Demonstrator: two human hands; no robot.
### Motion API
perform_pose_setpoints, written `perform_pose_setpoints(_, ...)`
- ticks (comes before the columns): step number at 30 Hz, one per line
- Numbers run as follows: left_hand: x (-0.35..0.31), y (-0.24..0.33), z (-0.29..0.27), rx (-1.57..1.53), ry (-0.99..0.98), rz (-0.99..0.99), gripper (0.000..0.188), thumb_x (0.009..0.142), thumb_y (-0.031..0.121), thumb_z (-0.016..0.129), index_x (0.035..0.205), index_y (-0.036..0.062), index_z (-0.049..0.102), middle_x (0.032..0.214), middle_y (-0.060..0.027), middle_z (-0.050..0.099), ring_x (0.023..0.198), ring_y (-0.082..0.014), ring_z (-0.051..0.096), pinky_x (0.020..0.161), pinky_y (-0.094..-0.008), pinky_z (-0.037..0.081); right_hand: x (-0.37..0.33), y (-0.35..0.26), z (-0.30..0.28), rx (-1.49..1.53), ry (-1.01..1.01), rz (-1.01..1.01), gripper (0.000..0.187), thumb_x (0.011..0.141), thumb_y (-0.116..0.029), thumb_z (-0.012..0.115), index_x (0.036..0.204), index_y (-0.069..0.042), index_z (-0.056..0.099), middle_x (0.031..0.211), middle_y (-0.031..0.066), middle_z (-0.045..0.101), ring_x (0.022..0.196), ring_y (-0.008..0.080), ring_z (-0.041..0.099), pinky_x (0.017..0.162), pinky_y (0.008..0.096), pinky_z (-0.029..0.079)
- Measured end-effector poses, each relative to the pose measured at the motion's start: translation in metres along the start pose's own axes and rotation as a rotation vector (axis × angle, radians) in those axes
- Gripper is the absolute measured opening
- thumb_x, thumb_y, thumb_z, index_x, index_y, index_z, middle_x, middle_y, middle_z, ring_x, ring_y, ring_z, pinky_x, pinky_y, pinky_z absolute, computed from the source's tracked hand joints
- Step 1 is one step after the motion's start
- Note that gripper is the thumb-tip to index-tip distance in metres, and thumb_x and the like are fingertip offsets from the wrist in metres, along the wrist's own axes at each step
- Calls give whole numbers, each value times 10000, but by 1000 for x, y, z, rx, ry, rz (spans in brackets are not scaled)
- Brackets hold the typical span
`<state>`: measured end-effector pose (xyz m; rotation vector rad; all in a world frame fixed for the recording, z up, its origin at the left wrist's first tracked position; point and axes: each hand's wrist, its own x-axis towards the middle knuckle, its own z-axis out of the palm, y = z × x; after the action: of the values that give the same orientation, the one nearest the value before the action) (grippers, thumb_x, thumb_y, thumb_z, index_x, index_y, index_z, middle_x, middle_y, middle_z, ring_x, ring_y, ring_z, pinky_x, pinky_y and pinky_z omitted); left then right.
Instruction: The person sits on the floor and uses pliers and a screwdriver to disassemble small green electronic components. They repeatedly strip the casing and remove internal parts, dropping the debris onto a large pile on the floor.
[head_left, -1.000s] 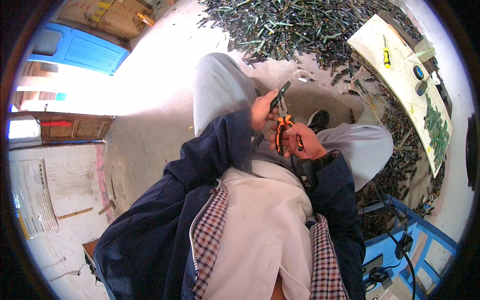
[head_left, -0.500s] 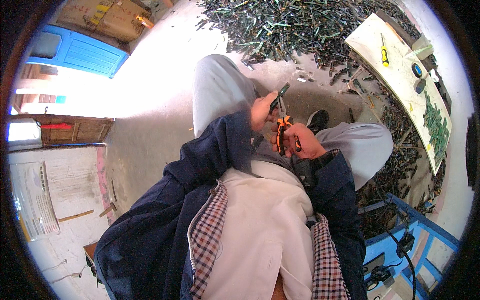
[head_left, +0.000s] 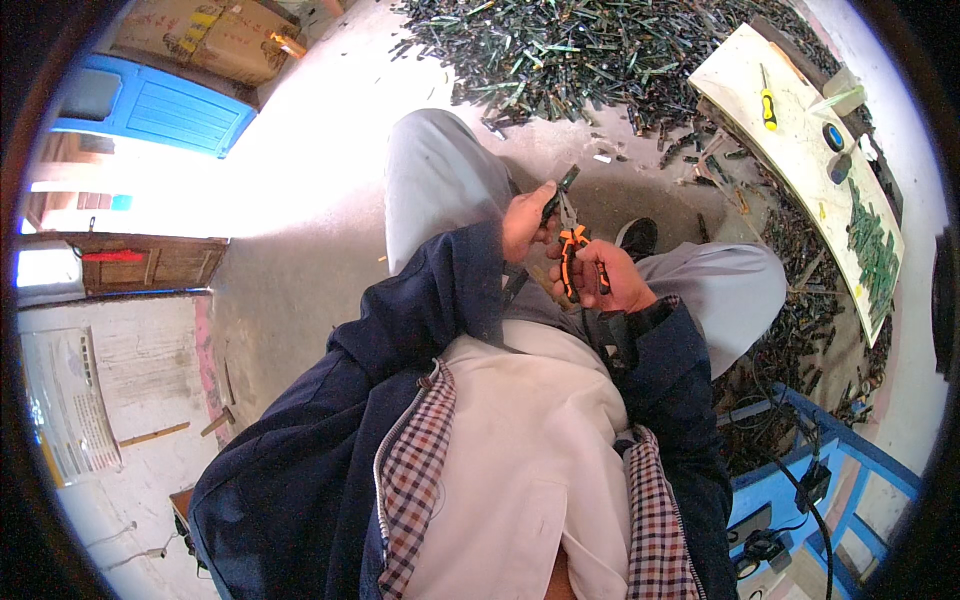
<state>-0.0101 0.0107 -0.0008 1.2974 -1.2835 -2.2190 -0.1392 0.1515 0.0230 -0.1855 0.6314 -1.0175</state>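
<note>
Left grip (head_left: 524,224) covers a good chunk of the dark piece (head_left: 569,178), so I only get its far end. Plier tips are too small to say whether they're actually biting on it. Right grip (head_left: 622,280) hides part of the pliers' (head_left: 571,265) handles. The shoe (head_left: 637,236) is only partly showing. Pile of dark bits (head_left: 560,50) gets chopped off by the top edge, and single pieces are mostly too tiny to make out. Green strips (head_left: 873,250) on the bench (head_left: 740,80) overlap too much to count.
</note>
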Motion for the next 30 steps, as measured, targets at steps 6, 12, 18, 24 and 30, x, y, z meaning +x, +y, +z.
perform_pose_setpoints(6,-6,6,4,30,-9,30,395,954,420,440,770,91,557,622,1,500,532,-110,463,474,-260,370,-1,-1,-2,31,-12,12,447,835,-250,419,1188,5,517,901,154,654,717,233,654,406,236,440)
perform_pose_setpoints(12,-7,8,4,53,-9,21,404,947,436,452,750,95,541,630,1,497,539,-106,458,466,-266,360,-3,-4,-15,-26,-43,-6,472,846,-265,399,1182,44,517,866,132,645,642,215,632,480,273,477)
perform_pose_setpoints(18,-10,10,6,37,1,33,389,931,433,487,770,85,555,656,0,503,557,-106,460,475,-262,377,-7,0,-5,99,16,-53,421,858,-268,417,1141,24,529,892,125,633,726,240,629,632,374,507)
perform_pose_setpoints(24,-10,10,5,36,13,34,380,925,432,499,798,81,571,672,2,509,573,-105,463,478,-264,379,-12,2,-1,179,6,4,330,876,-269,474,1095,-31,540,872,102,616,715,245,603,577,394,477)
perform_pose_setpoints(30,-7,6,2,46,-13,34,387,928,435,492,806,77,574,666,-1,505,567,-105,446,473,-265,365,-10,5,-3,1,104,-21,269,871,-247,505,1030,-41,570,773,69,583,632,199,541,530,357,432)
